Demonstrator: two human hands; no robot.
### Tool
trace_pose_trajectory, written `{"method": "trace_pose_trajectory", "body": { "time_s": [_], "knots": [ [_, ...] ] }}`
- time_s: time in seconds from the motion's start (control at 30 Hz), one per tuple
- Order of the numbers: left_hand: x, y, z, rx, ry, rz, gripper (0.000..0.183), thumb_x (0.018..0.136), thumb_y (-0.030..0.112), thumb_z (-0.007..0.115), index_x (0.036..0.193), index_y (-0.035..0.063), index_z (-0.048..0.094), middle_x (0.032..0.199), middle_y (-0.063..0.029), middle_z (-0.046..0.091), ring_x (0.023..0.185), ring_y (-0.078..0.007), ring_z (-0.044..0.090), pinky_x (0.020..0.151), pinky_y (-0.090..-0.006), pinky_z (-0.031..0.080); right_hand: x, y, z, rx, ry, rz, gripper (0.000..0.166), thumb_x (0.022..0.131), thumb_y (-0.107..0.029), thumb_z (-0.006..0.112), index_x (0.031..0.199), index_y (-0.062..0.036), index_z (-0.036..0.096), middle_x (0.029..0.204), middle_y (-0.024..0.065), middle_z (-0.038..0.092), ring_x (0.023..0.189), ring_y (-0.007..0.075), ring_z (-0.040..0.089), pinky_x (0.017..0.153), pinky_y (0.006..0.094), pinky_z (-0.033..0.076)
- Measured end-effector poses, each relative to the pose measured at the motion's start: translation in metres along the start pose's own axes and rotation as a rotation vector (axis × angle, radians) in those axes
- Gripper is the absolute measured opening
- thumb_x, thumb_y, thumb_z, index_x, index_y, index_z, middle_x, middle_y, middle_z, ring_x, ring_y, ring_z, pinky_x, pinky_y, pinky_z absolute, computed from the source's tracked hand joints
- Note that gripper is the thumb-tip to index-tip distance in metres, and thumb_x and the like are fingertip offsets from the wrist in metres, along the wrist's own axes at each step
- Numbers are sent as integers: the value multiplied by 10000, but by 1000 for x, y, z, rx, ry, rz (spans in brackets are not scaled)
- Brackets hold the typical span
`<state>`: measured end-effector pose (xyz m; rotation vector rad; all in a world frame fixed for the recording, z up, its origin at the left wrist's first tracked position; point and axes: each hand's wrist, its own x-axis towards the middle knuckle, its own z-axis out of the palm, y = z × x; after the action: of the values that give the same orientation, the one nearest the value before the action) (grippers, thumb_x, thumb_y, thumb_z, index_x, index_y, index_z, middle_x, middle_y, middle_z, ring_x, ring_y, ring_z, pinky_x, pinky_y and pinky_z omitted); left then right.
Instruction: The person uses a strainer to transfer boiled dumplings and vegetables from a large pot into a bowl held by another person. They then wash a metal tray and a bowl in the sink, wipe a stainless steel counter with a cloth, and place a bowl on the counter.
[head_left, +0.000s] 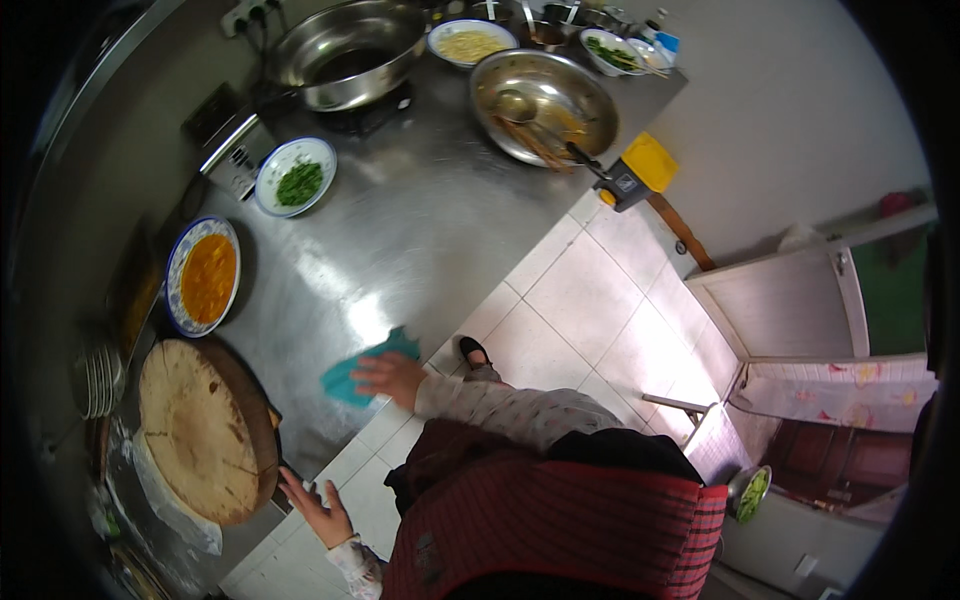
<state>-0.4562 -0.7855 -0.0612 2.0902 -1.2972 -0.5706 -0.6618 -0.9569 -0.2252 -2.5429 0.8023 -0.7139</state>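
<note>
My right hand (388, 379) lies over a teal cloth (341, 379) on the stainless steel counter (420, 225), close to its front edge; the hand is slightly blurred. My left hand (319, 511) is empty with its fingers spread, beside the counter edge and near a thick round wooden chopping block (199, 431). Beyond the block stands a patterned bowl of orange-red food (208, 277). Farther along is a white bowl (294, 177) with chopped green herbs (300, 184).
A large steel basin (360, 82) sits on a burner. Another steel basin (544, 105) holds a ladle and chopsticks near the counter's far end, beside a bowl of pale shreds (469, 43). Stacked plates (97, 382) stand behind the block. A yellow-lidded bin (637, 172) adjoins the counter.
</note>
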Motion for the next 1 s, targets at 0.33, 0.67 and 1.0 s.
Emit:
{"method": "trace_pose_trajectory", "body": {
  "time_s": [0.33,0.67,1.0],
  "knots": [
    [77,140,83,-381,-51,220,571,913,78,438,1423,84,182,1462,-109,190,1080,-264,512,918,-336,406,-159,271,-221,-433,511,472,390,641,-19,611,995,-172,668,1110,51,605,1072,294,542,825,365,467],
    [63,241,220,-385,-51,165,574,854,-11,500,1383,53,286,1422,-147,284,1029,-244,560,874,-316,445,-372,439,-335,-42,777,1251,280,773,36,460,968,-33,648,795,94,648,680,192,617,626,314,508],
    [29,266,230,-306,74,3,514,855,3,494,1349,47,357,1362,-155,380,1013,-244,568,868,-318,450,-296,305,-345,891,520,1221,267,804,54,450,993,-15,625,693,48,593,556,127,539,474,257,439]
  ]
}}
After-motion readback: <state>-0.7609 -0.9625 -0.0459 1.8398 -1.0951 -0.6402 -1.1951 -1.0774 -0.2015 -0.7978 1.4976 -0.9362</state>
